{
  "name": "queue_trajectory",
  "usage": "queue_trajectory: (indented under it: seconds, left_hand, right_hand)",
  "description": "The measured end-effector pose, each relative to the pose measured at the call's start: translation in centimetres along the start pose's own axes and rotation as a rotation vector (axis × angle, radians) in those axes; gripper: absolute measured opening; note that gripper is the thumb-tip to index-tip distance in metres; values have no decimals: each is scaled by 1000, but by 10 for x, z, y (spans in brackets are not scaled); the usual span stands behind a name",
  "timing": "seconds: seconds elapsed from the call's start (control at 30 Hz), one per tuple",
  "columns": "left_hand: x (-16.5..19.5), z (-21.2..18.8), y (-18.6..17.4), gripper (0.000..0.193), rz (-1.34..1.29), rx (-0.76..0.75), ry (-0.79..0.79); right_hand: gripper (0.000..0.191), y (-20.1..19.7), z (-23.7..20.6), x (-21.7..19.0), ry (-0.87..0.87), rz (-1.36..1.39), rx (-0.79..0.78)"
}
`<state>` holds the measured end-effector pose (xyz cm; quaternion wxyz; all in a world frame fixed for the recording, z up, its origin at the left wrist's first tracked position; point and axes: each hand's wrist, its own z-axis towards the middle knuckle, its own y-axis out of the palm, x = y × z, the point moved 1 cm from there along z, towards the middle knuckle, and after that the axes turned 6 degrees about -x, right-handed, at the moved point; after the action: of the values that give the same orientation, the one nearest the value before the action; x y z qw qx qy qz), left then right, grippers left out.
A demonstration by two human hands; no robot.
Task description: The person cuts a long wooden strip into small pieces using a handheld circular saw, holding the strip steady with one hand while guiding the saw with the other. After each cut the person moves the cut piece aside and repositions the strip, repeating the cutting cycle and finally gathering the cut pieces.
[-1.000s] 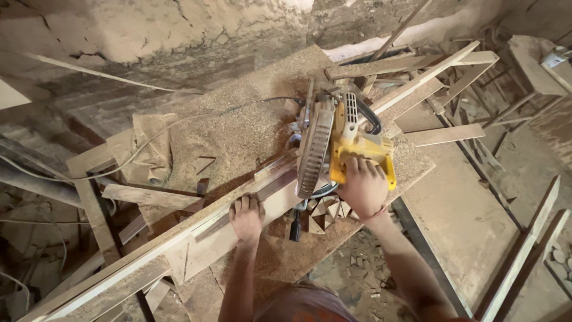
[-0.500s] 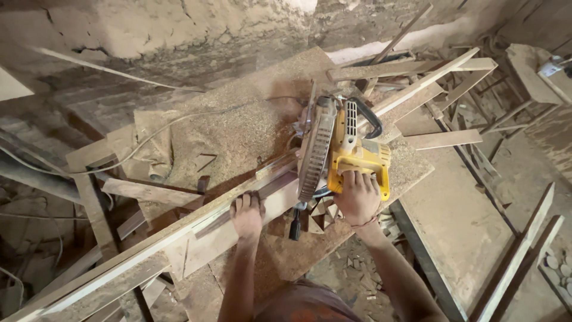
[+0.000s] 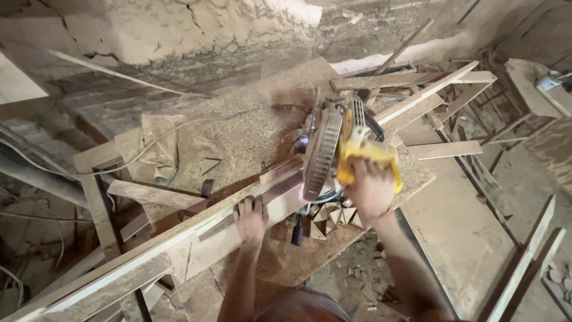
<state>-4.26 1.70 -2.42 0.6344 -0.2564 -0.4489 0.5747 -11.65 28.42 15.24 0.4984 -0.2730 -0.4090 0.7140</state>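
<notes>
A yellow mitre saw [image 3: 351,149] with a round metal blade guard [image 3: 322,156] stands on a sawdust-covered bench [image 3: 250,125]. My right hand [image 3: 370,189] grips the saw's yellow handle, the head lowered toward a long wooden strip [image 3: 196,223] that runs diagonally from lower left to the blade. Pressing flat on that strip, just left of the blade, is my left hand [image 3: 250,219]. Small triangular offcuts [image 3: 333,214] lie under the saw.
Long planks [image 3: 429,89] and battens lie stacked at the upper right. A cable [image 3: 173,140] trails across the sawdust. A rough plaster wall [image 3: 179,36] stands behind the bench. Loose boards [image 3: 524,262] lean at the lower right, with wood scraps [image 3: 357,280] on the floor.
My right hand has drawn the saw head down toward the strip. The left hand stays pressed on the wood in the same place.
</notes>
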Motion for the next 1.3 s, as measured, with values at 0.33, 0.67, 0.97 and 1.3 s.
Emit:
queue_trajectory:
  seconds: [0.33, 0.67, 0.97, 1.3]
  left_hand:
    - [26, -5, 10, 22, -31, -77, 107]
    - [25, 13, -3, 59, -78, -359, 167]
    - [-1, 30, 2, 27, 84, 42, 260]
    - [-49, -34, -12, 79, 257, -186, -289]
  right_hand:
    - [48, -77, 164, 50, 54, -42, -342]
    - [34, -72, 188, 72, 25, 14, -325]
    - [34, -66, 190, 74, 45, -36, -346]
    - [36, -61, 186, 74, -11, -46, -262]
